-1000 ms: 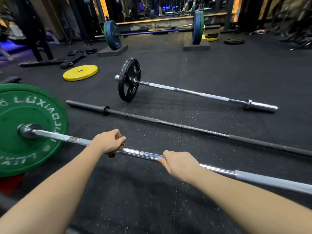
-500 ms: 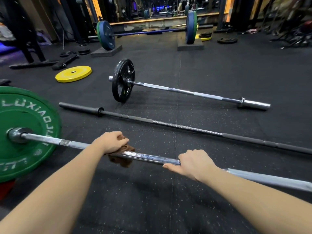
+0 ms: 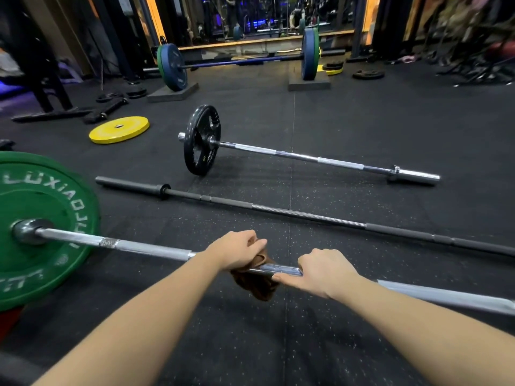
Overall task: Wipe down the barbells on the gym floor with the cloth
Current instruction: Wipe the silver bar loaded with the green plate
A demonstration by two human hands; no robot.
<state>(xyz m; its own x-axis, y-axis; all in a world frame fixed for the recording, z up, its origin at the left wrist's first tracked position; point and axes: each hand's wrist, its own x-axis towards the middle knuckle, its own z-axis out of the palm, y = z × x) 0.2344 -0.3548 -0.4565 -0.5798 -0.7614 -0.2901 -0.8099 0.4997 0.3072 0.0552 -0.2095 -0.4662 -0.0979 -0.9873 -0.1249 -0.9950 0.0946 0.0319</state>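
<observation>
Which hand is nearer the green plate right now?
Left. The left hand grips the brown cloth on the bar, closer to the green plate; the right hand holds the bar farther along, beyond the cloth.

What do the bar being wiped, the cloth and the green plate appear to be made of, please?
The near bar looks like chromed steel: bright, mirror-like glints. The cloth looks like soft brown fabric, perhaps microfibre: it droops in folds. The green plate seems matte rubber, with pale lettering, though I cannot be sure.
</observation>
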